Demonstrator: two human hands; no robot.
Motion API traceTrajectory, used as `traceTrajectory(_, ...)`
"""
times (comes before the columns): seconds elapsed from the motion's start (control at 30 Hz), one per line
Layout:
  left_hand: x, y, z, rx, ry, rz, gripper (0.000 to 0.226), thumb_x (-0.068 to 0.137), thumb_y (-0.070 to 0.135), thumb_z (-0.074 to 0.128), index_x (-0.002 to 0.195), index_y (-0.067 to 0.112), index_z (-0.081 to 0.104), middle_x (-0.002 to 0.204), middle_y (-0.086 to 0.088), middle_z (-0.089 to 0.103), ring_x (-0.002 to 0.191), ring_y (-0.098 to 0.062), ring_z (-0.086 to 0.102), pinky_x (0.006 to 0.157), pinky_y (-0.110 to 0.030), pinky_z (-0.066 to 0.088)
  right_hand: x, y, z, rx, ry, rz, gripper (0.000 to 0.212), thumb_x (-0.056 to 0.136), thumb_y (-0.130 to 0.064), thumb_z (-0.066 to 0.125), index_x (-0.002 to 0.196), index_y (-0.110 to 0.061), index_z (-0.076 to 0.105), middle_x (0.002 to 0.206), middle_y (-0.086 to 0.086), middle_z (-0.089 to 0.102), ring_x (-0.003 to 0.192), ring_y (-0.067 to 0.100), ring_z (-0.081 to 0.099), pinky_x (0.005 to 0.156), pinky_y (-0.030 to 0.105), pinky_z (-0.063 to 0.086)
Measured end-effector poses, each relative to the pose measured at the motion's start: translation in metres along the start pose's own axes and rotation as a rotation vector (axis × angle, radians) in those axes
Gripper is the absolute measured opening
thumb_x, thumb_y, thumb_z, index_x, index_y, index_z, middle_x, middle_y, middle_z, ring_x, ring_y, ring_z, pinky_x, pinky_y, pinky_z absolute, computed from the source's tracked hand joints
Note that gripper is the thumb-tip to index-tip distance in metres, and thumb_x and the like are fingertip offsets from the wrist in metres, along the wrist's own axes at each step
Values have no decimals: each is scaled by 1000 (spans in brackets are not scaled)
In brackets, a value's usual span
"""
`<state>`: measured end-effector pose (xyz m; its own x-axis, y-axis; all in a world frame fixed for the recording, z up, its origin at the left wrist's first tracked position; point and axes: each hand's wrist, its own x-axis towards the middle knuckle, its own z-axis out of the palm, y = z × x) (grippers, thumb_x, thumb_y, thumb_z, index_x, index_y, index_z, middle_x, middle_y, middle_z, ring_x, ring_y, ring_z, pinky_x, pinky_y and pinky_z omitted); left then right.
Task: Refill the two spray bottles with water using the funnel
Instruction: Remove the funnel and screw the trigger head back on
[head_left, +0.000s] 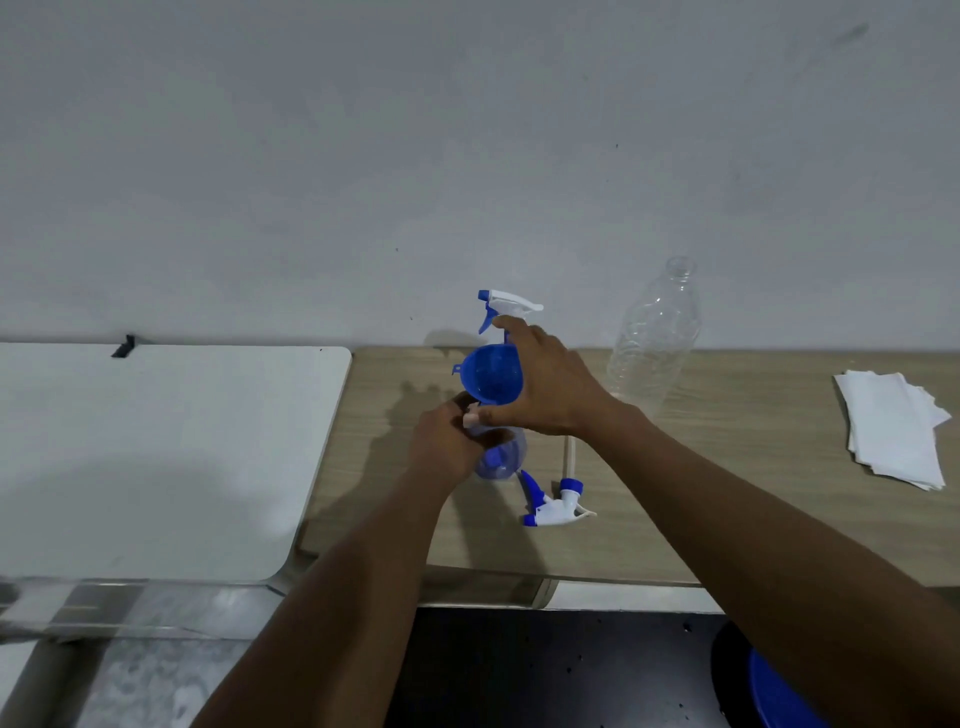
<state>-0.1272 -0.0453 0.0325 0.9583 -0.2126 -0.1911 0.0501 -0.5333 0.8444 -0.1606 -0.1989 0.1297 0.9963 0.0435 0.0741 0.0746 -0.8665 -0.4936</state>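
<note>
My right hand (545, 384) grips a blue funnel (488, 374) by its rim, its mouth tilted toward me. Just below it my left hand (447, 441) holds the neck of a clear blue-tinted spray bottle (501, 457) that stands on the wooden table (727, 493) without its head. The funnel's spout sits at the bottle's mouth, hidden by my fingers. A detached white and blue spray head (558, 504) with its tube lies on the table to the right of the bottle. A second spray bottle's head (506, 304) shows behind my right hand. A clear plastic water bottle (654, 338), uncapped, stands at the back.
A stack of white paper towels (893, 431) lies at the right. A white table (156, 457) adjoins on the left. A blue round object (779, 696) sits low at the bottom right, below the table edge. The wall runs close behind.
</note>
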Motion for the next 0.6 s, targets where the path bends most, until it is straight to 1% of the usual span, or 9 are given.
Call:
traceTrajectory(0.07,-1,5,-1,99,-22,32,50,70,43,86,114,30,66,94,9,71,90,-15,68,86,-34,55,3,3,3,46,-16,1,111,59,-62,86,148,-27,29,142,-1,48,122,22,52,96,40,48)
traceTrajectory(0.13,0,6,-1,127,-16,34,50,74,44,84,116,28,64,99,7,72,91,-14,67,89,-35,55,3,4,4,77,16,-9,108,60,-56,89,146,-25,32,137,-1,52,120,19,53,91,32,47)
traceTrajectory(0.2,1,6,0,135,-17,10,55,73,46,84,120,25,64,103,4,73,94,-16,68,93,-38,55,3,4,2,99,54,-22,106,60,-53,90,145,-25,34,131,-1,56,115,19,55,87,28,46)
traceTrajectory(0.27,1,7,1,135,-14,-20,62,73,45,85,125,21,61,110,2,72,100,-17,67,96,-38,53,3,3,0,115,70,-24,106,59,-53,90,145,-25,34,127,-1,58,112,19,57,87,31,49)
traceTrajectory(0.33,1,9,1,133,-17,-36,61,75,44,84,125,19,59,110,1,70,101,-19,66,97,-37,51,4,1,-1,117,66,-17,109,57,-57,89,145,-27,33,126,-1,59,111,19,58,89,35,52)
traceTrajectory(0.4,0,10,0,131,-37,-51,54,79,40,82,122,18,59,109,0,69,102,-21,66,97,-36,51,4,0,-3,116,61,-9,109,56,-59,89,146,-28,33,127,-1,59,110,19,58,90,35,52)
traceTrajectory(0.47,1,7,0,75,-42,-55,37,83,30,80,113,18,62,105,0,69,105,-24,66,93,-30,55,4,-1,-5,115,60,-11,109,57,-58,89,146,-28,33,128,-1,59,111,19,57,89,34,51)
traceTrajectory(0.5,1,4,0,65,-30,-55,33,82,28,81,109,19,63,101,2,69,104,-24,66,90,-27,56,4,-1,-6,114,57,-12,109,57,-58,89,146,-28,33,128,-1,59,111,19,57,89,33,51)
traceTrajectory(0.6,2,3,1,33,-18,-29,49,73,35,87,113,20,63,103,4,70,97,-18,66,93,-37,54,4,-3,-8,105,52,-13,110,57,-58,89,146,-28,33,129,-1,58,111,19,57,90,35,52)
